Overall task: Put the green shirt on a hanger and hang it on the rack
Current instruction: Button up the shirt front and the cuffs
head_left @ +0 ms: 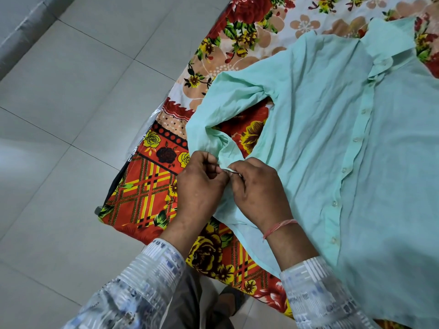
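Sleeve cuff [225,159] of green shirt [332,115] is being pinched by 2 hands, left hand [202,186] and right hand [259,193], fingertips meeting. Shirt body is being supported, buttoned, beyond and right of the grip by floral sheet [147,186].

Left hand [199,184] and right hand [259,188] pinch the sleeve end of the light green button shirt [320,115], lying by the flowery bed's [147,186] edge.
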{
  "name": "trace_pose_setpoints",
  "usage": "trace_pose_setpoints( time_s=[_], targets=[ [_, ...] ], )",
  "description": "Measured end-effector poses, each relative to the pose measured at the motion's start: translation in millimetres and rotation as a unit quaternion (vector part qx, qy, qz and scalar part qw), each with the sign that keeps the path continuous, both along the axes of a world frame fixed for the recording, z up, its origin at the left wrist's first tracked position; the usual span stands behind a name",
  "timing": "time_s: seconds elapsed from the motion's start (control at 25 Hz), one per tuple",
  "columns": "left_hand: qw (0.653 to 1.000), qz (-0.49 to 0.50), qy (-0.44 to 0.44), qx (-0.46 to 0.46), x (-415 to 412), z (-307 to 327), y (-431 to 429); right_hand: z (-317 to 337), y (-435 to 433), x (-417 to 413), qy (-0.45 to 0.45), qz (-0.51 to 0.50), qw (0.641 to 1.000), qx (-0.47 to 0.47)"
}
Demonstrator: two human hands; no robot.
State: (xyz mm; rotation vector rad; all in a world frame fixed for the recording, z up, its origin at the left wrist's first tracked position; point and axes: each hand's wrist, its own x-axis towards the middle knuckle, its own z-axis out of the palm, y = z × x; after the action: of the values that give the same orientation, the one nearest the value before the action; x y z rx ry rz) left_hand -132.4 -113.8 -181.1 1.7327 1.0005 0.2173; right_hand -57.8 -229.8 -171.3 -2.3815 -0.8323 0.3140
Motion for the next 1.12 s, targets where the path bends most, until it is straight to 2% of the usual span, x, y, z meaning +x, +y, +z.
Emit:
trace_pose_setpoints(
  time_s=[0.16,0.24,0.32,0.36,0.44,0.52,0.6,0.64,0.72,0.84,0.88,0.92,1.0,1.12],
  targets=[
    [1.000,-0.012,-0.013,-0.026,-4,-1,2,7,0,6,0.059,-0.003,0.998,0.002],
    [0.999,-0.025,-0.022,-0.035,-7,-4,5,13,-6,10,0.178,-0.039,0.982,0.040],
    [0.998,-0.042,-0.027,-0.039,-9,-5,9,16,-9,15,0.333,-0.101,0.933,0.093],
    [0.997,-0.053,-0.032,-0.046,-10,-6,10,15,-9,17,0.370,-0.122,0.915,0.104],
    [0.993,-0.053,-0.056,-0.088,-10,-4,11,10,-7,16,0.337,-0.137,0.926,0.099],
    [0.985,-0.031,-0.084,-0.146,-9,-1,10,5,-4,11,0.238,-0.115,0.962,0.075],
    [0.985,-0.014,-0.080,-0.155,-8,0,9,3,-3,5,0.178,-0.096,0.976,0.074],
    [0.986,-0.014,-0.076,-0.148,-7,-1,9,1,-3,4,0.180,-0.102,0.975,0.076],
    [0.989,-0.028,-0.074,-0.127,-10,-4,10,1,-4,6,0.278,-0.147,0.945,0.091],
    [0.990,-0.089,-0.080,-0.074,-15,-2,11,5,-2,8,0.496,-0.197,0.834,0.137],
    [0.990,-0.112,-0.083,-0.035,-16,-1,10,6,-2,10,0.530,-0.196,0.814,0.136],
    [0.988,-0.125,-0.085,0.006,-17,1,9,6,-2,10,0.539,-0.187,0.811,0.126],
    [0.989,-0.113,-0.084,0.049,-17,2,9,3,-1,10,0.492,-0.165,0.850,0.093],
    [0.996,-0.072,-0.031,0.046,-16,1,10,-1,-2,7,0.309,-0.097,0.945,0.042]
  ],
)
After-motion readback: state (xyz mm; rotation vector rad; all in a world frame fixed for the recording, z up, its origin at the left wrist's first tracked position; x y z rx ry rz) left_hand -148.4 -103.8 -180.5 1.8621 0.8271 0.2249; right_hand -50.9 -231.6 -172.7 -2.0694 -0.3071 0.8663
